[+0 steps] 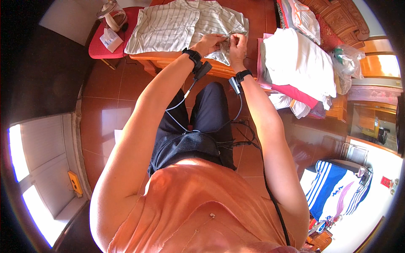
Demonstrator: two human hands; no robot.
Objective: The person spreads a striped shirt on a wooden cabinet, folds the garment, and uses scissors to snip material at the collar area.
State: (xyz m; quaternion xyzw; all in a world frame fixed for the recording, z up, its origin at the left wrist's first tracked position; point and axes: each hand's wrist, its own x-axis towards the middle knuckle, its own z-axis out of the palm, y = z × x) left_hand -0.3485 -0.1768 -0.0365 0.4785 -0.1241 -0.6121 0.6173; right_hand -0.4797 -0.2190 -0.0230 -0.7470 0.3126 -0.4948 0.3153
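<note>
The left hand (211, 45) and right hand (238, 49) pinch cloth at the near right corner of a striped shirt (168, 27) — the exact grip is hard to make out among folds. The shirt's far edge is cut off; beneath it, a wooden table (160, 57) is mostly hidden. Right of the shirt, white cloth (295, 63) covers much of a pile; beyond, a clear bag's (348, 63) contents are indistinct.

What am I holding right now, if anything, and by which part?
The striped garment: your left hand and right hand both appear to pinch it near its right-hand near corner.
</note>
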